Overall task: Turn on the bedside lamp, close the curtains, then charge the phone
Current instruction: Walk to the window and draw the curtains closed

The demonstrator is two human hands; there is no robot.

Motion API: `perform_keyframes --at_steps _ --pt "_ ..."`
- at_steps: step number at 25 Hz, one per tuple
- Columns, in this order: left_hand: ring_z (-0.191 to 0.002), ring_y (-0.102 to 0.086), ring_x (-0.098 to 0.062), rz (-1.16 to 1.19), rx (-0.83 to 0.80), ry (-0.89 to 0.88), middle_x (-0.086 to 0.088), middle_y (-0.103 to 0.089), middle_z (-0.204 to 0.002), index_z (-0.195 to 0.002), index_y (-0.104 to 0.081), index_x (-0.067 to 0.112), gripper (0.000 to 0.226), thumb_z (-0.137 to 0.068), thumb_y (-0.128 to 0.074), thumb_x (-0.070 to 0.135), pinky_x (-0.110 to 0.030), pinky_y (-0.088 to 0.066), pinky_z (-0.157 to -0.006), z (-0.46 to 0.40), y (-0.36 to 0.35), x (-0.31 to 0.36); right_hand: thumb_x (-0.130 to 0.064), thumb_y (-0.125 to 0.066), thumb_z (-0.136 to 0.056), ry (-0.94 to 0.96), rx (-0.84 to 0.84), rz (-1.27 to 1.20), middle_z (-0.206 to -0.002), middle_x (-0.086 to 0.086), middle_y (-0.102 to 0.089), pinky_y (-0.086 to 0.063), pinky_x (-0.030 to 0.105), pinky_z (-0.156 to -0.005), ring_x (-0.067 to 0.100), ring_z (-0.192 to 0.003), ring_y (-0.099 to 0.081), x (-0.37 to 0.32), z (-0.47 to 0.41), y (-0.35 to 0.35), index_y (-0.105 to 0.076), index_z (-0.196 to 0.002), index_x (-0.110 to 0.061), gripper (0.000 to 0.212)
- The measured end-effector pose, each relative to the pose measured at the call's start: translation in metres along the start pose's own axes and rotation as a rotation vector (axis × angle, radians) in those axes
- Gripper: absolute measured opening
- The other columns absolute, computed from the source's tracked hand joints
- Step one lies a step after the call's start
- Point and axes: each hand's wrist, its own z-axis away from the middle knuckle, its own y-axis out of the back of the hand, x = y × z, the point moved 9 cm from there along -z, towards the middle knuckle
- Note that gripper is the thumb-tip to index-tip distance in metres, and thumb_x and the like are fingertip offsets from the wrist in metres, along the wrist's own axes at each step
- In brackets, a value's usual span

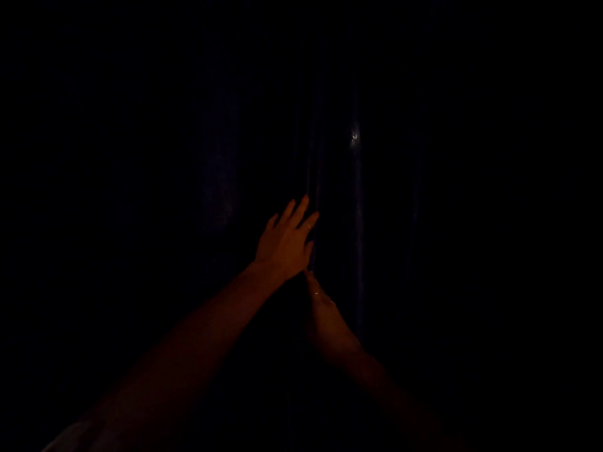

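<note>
The scene is very dark. Dark curtains (359, 207) hang in vertical folds straight ahead, drawn together, with faint sheen on the folds. My left hand (285, 239) rests flat on the fabric, fingers spread and pointing up, beside a central fold. My right hand (321, 308) is just below it, seen edge-on with fingers straight against the same fold; whether it pinches fabric cannot be made out. The lamp and the phone are not in view.
A small bright speck of light (354, 137) shows between the curtain folds above my hands. A pale patch of my clothing (65, 438) sits at the bottom left. Everything else is black.
</note>
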Motion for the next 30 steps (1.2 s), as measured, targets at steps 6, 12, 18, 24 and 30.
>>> perform_keyframes --at_steps 6,12,18,24,30 --pt "-0.147 0.004 -0.02 -0.005 -0.11 -0.084 -0.001 0.002 -0.16 -0.147 -0.014 0.028 0.059 -0.095 -0.039 0.034 -0.045 -0.002 -0.118 0.036 -0.027 0.029 -0.009 -0.045 -0.092 -0.007 -0.028 0.0 -0.157 0.002 -0.021 -0.017 0.026 -0.118 0.015 -0.143 -0.022 0.01 0.026 0.01 -0.011 -0.15 -0.019 0.068" --pt "-0.147 0.001 -0.02 0.106 -0.086 0.011 -0.001 -0.003 -0.16 -0.147 -0.018 0.023 0.054 -0.096 -0.033 0.034 -0.045 -0.004 -0.118 0.051 -0.03 0.069 0.0 -0.045 -0.087 -0.009 0.099 0.237 -0.141 0.009 -0.046 -0.027 0.027 -0.111 0.023 -0.128 -0.044 0.015 0.057 0.071 -0.04 -0.138 -0.008 0.052" --pt "-0.147 -0.005 -0.021 0.158 0.059 -0.052 -0.003 -0.009 -0.16 -0.146 -0.022 0.02 0.053 -0.096 -0.032 0.036 -0.045 -0.008 -0.118 0.071 -0.003 0.128 -0.014 -0.049 -0.089 -0.222 0.15 0.546 -0.155 0.011 -0.024 -0.022 0.039 -0.118 0.025 -0.143 -0.024 0.028 0.121 0.146 -0.029 -0.145 -0.012 0.059" --pt "-0.147 -0.002 -0.024 0.429 -0.04 -0.12 -0.005 -0.009 -0.159 -0.144 -0.026 0.016 0.054 -0.095 -0.034 0.037 -0.048 -0.008 -0.118 0.085 0.025 0.206 -0.033 -0.049 -0.091 -0.487 0.148 0.743 -0.159 0.007 -0.014 -0.015 0.046 -0.119 0.022 -0.146 -0.014 0.005 0.215 0.217 -0.017 -0.148 -0.017 0.068" --pt "-0.147 -0.003 -0.026 0.773 -0.181 -0.228 -0.006 -0.011 -0.159 -0.144 -0.028 0.015 0.055 -0.095 -0.037 0.04 -0.05 -0.01 -0.118 0.144 0.07 0.301 -0.031 -0.049 -0.091 -0.713 0.234 0.899 -0.158 0.005 -0.017 -0.015 0.045 -0.12 0.021 -0.146 -0.014 -0.064 0.327 0.272 -0.017 -0.148 -0.019 0.066"
